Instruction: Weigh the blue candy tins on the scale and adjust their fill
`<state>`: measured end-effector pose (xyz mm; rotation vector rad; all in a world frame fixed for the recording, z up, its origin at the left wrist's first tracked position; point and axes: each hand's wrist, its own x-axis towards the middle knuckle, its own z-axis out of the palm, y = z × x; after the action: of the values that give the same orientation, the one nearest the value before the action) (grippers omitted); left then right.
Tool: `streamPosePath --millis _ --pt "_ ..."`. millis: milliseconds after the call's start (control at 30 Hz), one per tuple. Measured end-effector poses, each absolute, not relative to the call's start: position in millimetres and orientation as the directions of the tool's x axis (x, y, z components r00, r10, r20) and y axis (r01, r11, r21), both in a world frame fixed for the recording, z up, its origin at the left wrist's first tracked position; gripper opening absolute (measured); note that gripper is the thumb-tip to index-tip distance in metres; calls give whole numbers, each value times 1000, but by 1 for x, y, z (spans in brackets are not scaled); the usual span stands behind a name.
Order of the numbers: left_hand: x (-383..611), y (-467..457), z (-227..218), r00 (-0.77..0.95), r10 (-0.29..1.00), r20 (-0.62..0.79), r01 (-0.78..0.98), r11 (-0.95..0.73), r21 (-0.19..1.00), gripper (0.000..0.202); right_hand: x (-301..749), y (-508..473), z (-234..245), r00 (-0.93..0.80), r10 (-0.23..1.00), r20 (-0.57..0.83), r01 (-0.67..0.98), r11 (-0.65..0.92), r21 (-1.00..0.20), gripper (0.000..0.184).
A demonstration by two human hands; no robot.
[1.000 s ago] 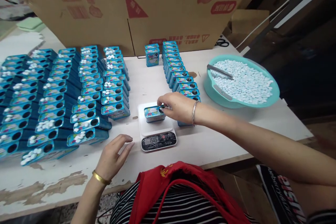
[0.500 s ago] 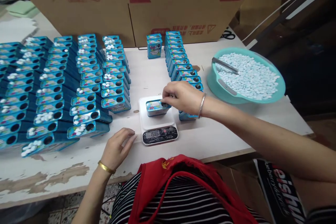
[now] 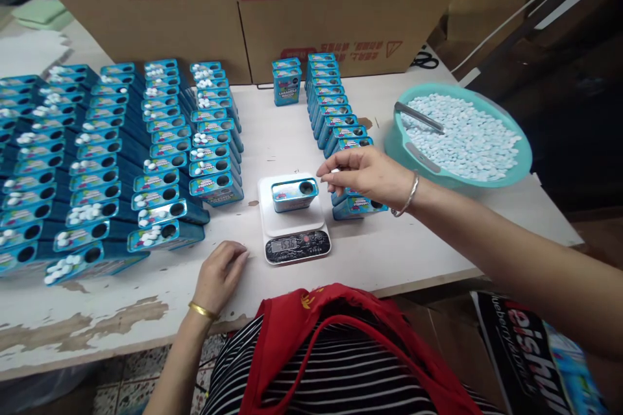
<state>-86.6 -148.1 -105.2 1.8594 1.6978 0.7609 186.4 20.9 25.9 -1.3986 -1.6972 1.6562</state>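
A blue candy tin [image 3: 294, 197] stands upright on the white kitchen scale [image 3: 270, 225], its round opening uncovered at the right end. The scale's display [image 3: 284, 244] appears to read 1536, though a decimal point is hard to make out. Just right of that tin, my right hand [image 3: 367, 175] hovers with its fingers pinched on a small white candy [image 3: 335, 171]. Some of the candy is hidden by the fingers. On the table left of the scale rests my left hand [image 3: 221, 275], holding nothing, thumb apart from its loosely bent fingers.
Rows of blue tins [image 3: 168, 233] fill the left side, many with white candies on top. Another row [image 3: 335, 104] runs behind my right hand. A turquoise basin [image 3: 406, 155] of candies holds a metal scoop or tongs [image 3: 418, 117]. A large cardboard box [image 3: 195, 32] stands behind.
My right hand has moved right, away from the tin's opening, which now shows. The scale reading has risen from about 1505 to about 1536. My left hand has barely moved.
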Motion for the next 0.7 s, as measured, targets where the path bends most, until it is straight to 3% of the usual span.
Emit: streamPosePath --millis 267,500,700 --pt "-86 -146 -109 40 995 87 724 -89 684 17 163 14 29 -562 813 -153 619 291 -730 11" --pt "-83 -142 -112 29 997 71 727 -70 684 18 165 15 26 -613 788 -59 627 439 -644 16" --pt "-81 -144 -114 11 998 55 713 -46 699 16 161 15 25 -634 768 -95 668 482 -566 19"
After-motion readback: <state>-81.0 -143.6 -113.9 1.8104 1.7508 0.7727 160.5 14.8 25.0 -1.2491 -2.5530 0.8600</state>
